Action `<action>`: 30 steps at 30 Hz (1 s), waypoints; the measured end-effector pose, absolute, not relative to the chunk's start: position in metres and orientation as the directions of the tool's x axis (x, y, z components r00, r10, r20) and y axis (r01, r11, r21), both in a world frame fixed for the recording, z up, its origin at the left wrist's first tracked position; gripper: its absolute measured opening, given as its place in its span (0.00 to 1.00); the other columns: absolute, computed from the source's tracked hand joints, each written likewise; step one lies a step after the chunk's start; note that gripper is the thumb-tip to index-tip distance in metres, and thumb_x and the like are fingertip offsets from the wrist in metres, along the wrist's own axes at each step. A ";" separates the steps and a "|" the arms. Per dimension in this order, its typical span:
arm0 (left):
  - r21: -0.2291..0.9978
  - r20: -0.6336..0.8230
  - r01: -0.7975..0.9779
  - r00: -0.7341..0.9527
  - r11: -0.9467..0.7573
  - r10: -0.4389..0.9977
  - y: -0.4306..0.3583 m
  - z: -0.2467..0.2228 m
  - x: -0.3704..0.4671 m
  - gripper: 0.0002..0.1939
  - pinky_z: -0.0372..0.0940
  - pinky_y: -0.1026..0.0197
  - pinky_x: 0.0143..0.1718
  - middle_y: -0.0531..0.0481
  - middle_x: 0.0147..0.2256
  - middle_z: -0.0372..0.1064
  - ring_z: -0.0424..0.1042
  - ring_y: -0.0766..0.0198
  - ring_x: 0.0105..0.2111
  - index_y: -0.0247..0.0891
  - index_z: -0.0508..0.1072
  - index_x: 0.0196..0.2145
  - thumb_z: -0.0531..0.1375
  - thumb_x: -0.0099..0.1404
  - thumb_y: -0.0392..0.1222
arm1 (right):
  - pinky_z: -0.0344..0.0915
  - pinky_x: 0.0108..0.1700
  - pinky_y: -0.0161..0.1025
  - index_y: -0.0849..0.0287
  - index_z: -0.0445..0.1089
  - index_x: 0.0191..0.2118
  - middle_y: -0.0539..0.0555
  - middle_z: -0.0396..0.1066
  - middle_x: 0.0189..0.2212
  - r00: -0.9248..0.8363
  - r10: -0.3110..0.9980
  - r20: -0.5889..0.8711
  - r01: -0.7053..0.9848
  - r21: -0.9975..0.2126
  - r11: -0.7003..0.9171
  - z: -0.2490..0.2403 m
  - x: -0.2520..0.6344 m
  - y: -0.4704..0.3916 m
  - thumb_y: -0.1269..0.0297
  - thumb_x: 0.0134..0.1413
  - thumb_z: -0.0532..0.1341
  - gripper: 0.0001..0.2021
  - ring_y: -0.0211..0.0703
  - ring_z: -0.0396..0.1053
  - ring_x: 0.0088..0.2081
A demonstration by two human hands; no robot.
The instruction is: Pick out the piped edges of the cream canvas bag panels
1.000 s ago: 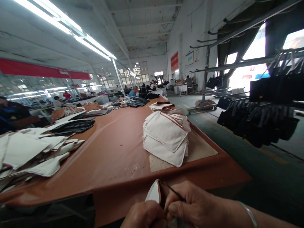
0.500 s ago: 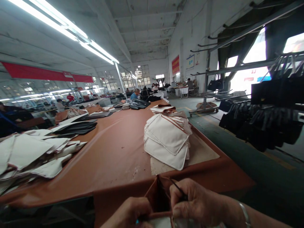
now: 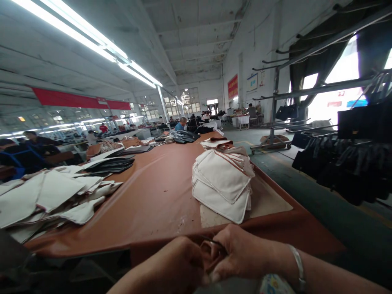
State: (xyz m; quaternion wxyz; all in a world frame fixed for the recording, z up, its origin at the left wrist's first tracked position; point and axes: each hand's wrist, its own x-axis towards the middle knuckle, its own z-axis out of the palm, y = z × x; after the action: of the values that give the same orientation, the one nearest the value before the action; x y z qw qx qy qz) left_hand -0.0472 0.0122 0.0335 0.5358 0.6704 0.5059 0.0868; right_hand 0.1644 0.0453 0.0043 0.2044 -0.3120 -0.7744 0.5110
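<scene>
At the bottom centre, close to the table's front edge, my two hands work together over a folded brown leather piece (image 3: 211, 254). My left hand (image 3: 176, 261) is closed on its left side, with the fingertips partly hidden. My right hand (image 3: 245, 253), with a silver bangle at the wrist, is closed around a thin dark tool (image 3: 217, 241) and presses against the leather piece's right side. The tool's kind cannot be made out. Just beyond the hands lies a stack of cream fabric panels with brown edging (image 3: 222, 179).
Brown leather sheeting (image 3: 153, 192) covers the long table. Cream panels (image 3: 58, 192) and black pieces (image 3: 110, 165) are heaped along its left side. On the right, a metal rack (image 3: 275, 98) holds black bags (image 3: 343, 163). Several people sit farther back.
My hands have drawn together, and the leather piece, spread open before, is now bunched between them. My left hand moved up and right. The view has shifted slightly left.
</scene>
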 end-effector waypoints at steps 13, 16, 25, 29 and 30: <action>0.917 -0.391 0.317 0.593 0.242 0.704 -0.004 0.055 -0.067 0.23 0.44 0.67 0.25 0.56 0.25 0.62 0.52 0.71 0.25 0.32 0.75 0.31 0.74 0.49 0.53 | 0.59 0.25 0.30 0.62 0.71 0.27 0.50 0.70 0.25 -0.512 0.859 -0.003 0.233 -0.963 0.135 -0.033 0.205 0.082 0.65 0.42 0.69 0.08 0.36 0.64 0.25; 0.916 -0.364 0.369 0.601 0.157 0.711 -0.001 0.051 -0.042 0.18 0.47 0.67 0.25 0.57 0.27 0.62 0.53 0.71 0.26 0.33 0.76 0.33 0.74 0.51 0.47 | 0.60 0.24 0.29 0.62 0.74 0.46 0.54 0.75 0.37 -0.576 0.818 -0.018 0.147 -0.986 0.082 -0.012 0.193 0.061 0.64 0.49 0.65 0.16 0.32 0.64 0.24; 0.958 -0.283 0.228 0.692 0.171 0.664 0.003 0.056 -0.018 0.23 0.54 0.67 0.31 0.51 0.35 0.69 0.61 0.66 0.32 0.33 0.77 0.42 0.73 0.54 0.51 | 0.53 0.12 0.24 0.59 0.67 0.40 0.42 0.65 0.20 -0.728 0.669 -0.149 0.090 -0.988 -0.123 -0.004 0.187 0.035 0.64 0.50 0.65 0.11 0.29 0.58 0.13; 0.962 -0.268 0.219 0.648 0.163 0.713 0.006 0.037 -0.025 0.23 0.49 0.66 0.28 0.54 0.30 0.62 0.55 0.70 0.28 0.32 0.72 0.34 0.69 0.58 0.57 | 0.51 0.13 0.24 0.60 0.66 0.32 0.41 0.60 0.17 -0.723 0.680 -0.124 0.000 -0.984 -0.180 -0.002 0.191 0.032 0.60 0.50 0.66 0.11 0.28 0.54 0.13; 0.959 -0.275 0.230 0.630 0.164 0.727 0.007 0.034 -0.025 0.23 0.49 0.66 0.27 0.54 0.28 0.61 0.54 0.70 0.27 0.33 0.71 0.33 0.69 0.58 0.58 | 0.51 0.13 0.24 0.60 0.66 0.31 0.42 0.60 0.17 -0.719 0.685 -0.120 -0.007 -0.984 -0.180 0.000 0.192 0.031 0.60 0.50 0.66 0.11 0.27 0.54 0.14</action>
State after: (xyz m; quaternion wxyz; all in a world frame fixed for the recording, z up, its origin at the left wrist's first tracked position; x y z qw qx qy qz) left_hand -0.0250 0.0069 0.0338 0.6576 0.6184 0.3866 0.1890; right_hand 0.1917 0.0306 0.0005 0.2426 -0.2861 -0.5926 0.7128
